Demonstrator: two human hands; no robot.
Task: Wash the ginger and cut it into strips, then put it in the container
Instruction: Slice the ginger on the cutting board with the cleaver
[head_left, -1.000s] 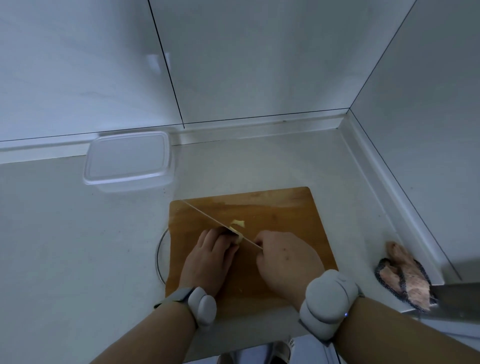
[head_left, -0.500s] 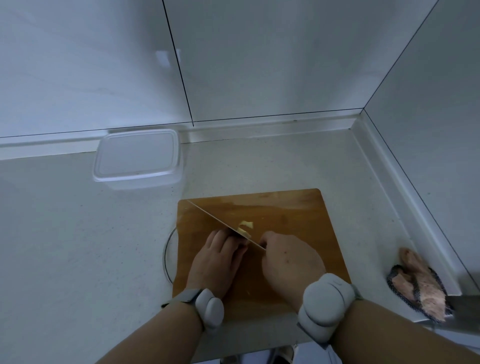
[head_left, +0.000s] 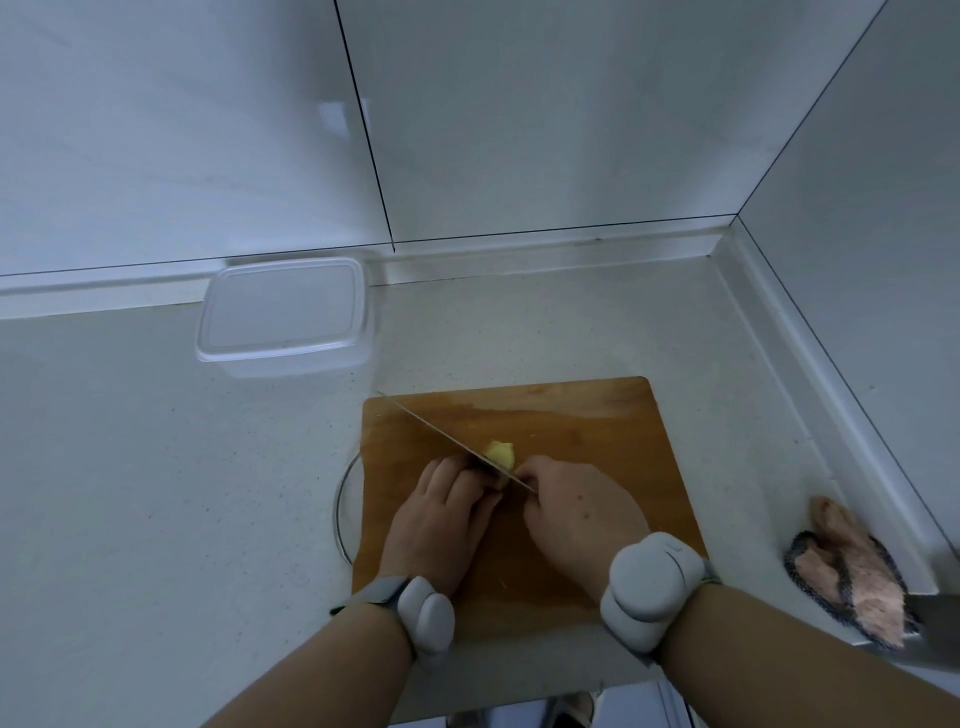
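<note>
Wristbands (head_left: 647, 590) sat closest to the camera, one chunky grey one on each forearm. Just past them both hands were down on the wooden cutting board (head_left: 613, 431). The right hand (head_left: 579, 512) was curled tight around the knife (head_left: 441, 439) handle, which was totally buried in the fist, so only the blade showed. The left hand (head_left: 441, 512) had its fingers bent over, fingertips pressing down on the ginger (head_left: 500, 453) right against the near side of the blade. The blade's long axis ran diagonally, tip pointing up-left toward the board's far left corner. A pale yellow bit of ginger poked out on the far side of the blade, roughly mid-board; couldn't really tell which way the piece itself ran since the fingers hid most of it. Off to the right lay a pinkish cloth (head_left: 852, 571). Further back, near the wall, sat the clear plastic container (head_left: 285, 314), well apart from the board.
</note>
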